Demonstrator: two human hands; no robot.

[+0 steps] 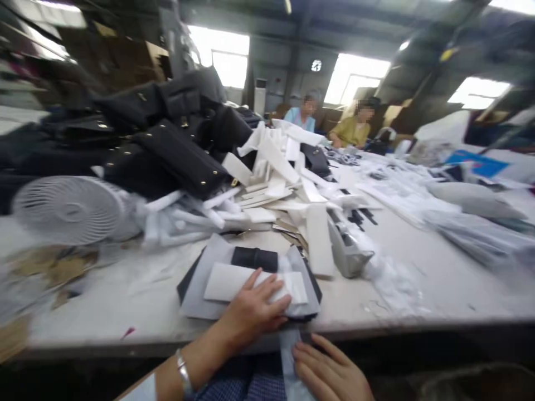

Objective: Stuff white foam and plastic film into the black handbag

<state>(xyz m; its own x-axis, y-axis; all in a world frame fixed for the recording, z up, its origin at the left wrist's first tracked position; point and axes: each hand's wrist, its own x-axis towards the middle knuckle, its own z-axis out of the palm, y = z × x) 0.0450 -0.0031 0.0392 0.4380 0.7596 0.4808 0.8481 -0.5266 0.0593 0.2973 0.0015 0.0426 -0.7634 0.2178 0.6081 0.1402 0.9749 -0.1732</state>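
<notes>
A black bag point(184, 285) lies at the table's front edge, with a pale grey sheet point(194, 303) over it and a black rolled piece point(254, 259) at its far side. On the sheet rests a flat white strip point(225, 284). My left hand point(254, 303), a silver bracelet at its wrist, presses down on the strip's right part with fingers laid flat. Below the table edge, over my lap, hangs a pale translucent strip point(289, 356). My right hand point(330, 370) lies against its right side with fingers stretched out; the thumb is hard to make out.
Behind the bag rises a heap of white strips point(276, 161). Black bags point(167, 150) are piled at the left, behind a grey fan point(71, 209). A grey pouch point(349, 250) stands right of the heap. Clear plastic point(480, 234) lies farther right. Two people point(353, 131) sit beyond.
</notes>
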